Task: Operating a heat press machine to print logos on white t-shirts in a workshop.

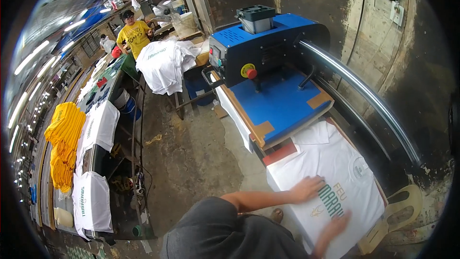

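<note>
A white T-shirt (306, 163) with a green and gold print on its chest lies spread over the lower bed of a heat press, its collar toward the right. My left hand (307, 190) rests flat on the cloth at the near-left side of the print, fingers stretched out. Lower down, my right hand (335, 226) lies over the lower end of the print, slightly blurred, its fingers appearing spread on the fabric. Neither hand holds anything. Just beyond the shirt is the press's blue upper plate (273, 100), with brown tape patches at its corners.
The blue press head (282, 24) carries a red stop knob (249, 72); thick metal rails (364, 91) run along its right. White shirts (165, 62) are piled behind it. A long table at left bears yellow shirts (62, 139). A person in yellow (133, 37) stands farther back.
</note>
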Motion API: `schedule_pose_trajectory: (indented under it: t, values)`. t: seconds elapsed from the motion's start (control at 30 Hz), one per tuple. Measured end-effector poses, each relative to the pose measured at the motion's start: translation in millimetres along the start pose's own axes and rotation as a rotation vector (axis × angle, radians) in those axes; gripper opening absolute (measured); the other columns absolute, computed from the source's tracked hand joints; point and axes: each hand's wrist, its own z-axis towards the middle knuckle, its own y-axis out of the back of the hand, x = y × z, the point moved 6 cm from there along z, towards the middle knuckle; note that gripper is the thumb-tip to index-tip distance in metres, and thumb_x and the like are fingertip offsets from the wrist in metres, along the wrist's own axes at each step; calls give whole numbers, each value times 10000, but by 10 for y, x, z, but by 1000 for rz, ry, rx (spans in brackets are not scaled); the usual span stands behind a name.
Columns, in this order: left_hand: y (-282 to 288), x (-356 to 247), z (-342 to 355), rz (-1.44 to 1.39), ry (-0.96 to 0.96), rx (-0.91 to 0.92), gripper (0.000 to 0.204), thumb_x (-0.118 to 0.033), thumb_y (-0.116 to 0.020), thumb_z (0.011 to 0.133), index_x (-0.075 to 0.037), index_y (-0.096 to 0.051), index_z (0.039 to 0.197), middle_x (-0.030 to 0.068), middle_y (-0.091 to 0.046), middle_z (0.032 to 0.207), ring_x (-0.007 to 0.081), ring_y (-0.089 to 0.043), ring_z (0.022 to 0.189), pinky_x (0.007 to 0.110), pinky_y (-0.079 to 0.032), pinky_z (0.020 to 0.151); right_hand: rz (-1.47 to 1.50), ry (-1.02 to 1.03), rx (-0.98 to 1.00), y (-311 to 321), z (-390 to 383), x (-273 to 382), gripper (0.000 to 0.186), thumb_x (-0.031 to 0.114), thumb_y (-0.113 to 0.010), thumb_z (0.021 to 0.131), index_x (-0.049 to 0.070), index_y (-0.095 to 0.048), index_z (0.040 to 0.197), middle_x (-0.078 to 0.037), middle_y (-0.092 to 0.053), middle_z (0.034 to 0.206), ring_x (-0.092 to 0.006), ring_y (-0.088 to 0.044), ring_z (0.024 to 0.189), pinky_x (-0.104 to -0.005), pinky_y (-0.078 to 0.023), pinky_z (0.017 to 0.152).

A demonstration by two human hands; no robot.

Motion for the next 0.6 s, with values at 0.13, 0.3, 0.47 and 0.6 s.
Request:
schedule_pose_trajectory:
  t: [0.13,0.3,0.47,0.6]
  values:
    - [-512,-29,261,200,40,274,555,-422,-393,952,-195,-298,1449,77,-201,1539,267,-231,1403,520,-184,1120,-210,264,335,-491,217,700,472,255,-427,955,148,-386,1414,-79,-294,1508,-318,-256,1386,-516,-197,1107]
    - [-192,763,601,450,274,220,576,-481,-326,958,-246,-237,1476,63,-175,1553,251,-177,1426,556,-104,1128,-405,83,326,-233,803,-80,479,318,-395,971,227,-352,1440,-11,-289,1518,-301,-241,1398,-535,-193,1105]
    - [180,1393,870,526,502,205,588,-484,-300,964,-210,-223,1479,95,-199,1540,276,-169,1423,598,-112,1108,-506,-30,300,-224,1396,-719,486,357,-338,992,236,-309,1461,0,-250,1534,-298,-224,1405,-544,-200,1099]
    - [298,1604,1051,533,684,52,630,-521,-318,944,-206,-219,1481,116,-208,1532,292,-166,1422,622,-161,1087,-564,-79,294,-312,1697,-859,497,370,-314,997,242,-271,1475,0,-218,1545,-299,-216,1407,-544,-199,1101]
